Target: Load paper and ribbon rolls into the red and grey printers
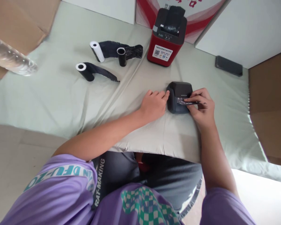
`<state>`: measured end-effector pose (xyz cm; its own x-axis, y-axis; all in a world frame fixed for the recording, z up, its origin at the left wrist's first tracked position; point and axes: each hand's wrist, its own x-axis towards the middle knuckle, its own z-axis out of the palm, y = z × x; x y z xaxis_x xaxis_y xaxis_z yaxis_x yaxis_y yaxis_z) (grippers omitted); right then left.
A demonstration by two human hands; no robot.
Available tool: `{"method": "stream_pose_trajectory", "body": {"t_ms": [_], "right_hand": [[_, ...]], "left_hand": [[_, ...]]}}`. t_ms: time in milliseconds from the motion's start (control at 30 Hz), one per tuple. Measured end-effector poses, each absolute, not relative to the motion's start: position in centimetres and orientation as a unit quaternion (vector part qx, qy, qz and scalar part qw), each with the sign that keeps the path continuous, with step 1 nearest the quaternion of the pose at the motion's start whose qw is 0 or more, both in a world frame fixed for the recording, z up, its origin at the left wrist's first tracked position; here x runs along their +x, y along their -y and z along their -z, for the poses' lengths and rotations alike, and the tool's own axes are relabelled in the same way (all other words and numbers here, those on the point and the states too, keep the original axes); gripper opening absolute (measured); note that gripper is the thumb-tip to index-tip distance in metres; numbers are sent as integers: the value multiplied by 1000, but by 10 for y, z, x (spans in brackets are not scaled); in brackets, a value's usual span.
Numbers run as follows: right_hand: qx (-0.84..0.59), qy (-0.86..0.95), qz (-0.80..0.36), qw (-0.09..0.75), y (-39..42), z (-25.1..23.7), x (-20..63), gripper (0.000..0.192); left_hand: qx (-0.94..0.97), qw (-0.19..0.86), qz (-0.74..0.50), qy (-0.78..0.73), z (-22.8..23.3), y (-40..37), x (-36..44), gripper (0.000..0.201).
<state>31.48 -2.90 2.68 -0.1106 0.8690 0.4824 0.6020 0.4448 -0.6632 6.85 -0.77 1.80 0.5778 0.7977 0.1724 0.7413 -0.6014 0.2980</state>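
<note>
Pale green cloth (61,103) covered the table, with cardboard (271,109) at the right edge and more at the far left corner.

Nearest the person, a small dark printer (178,90) sat on the cloth. The left hand (153,104) lay flat-curled against the printer's left side, thumb touching the casing, holding nothing. The right hand (201,107) was at the printer's right front, fingers pinched narrow on a black strip (188,101) of ribbon or label stock at the printer's mouth. Whether the strip was entering or leaving the slot could not be told.

Judged from this layout, work on the small printer was under way but not finished: the strip was at the slot, not seated or clear of it, and the loose rolls farther off lay untouched.

Farther left lay three rolls (97,50), each trailing black film: two with white cores and one with a black core standing on end. A red printer (167,34) stood at the far middle, its black lid raised. A flat dark block (228,65) lay at the far right. A clear plastic-wrapped roll (9,56) lay at the far left.

Count: two printers, three ribbon rolls, one strip, one block, one wrapped roll.
</note>
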Motion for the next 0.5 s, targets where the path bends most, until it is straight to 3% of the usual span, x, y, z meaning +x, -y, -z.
{"method": "stream_pose_trajectory", "body": {"t_ms": [133, 500], "right_hand": [[-520, 729, -141, 422, 30, -28, 312, 30], [-508, 729, -148, 434, 29, -26, 312, 25]], "left_hand": [[881, 105, -134, -441, -20, 8, 69, 60], [879, 103, -161, -436, -18, 9, 68, 59]]}}
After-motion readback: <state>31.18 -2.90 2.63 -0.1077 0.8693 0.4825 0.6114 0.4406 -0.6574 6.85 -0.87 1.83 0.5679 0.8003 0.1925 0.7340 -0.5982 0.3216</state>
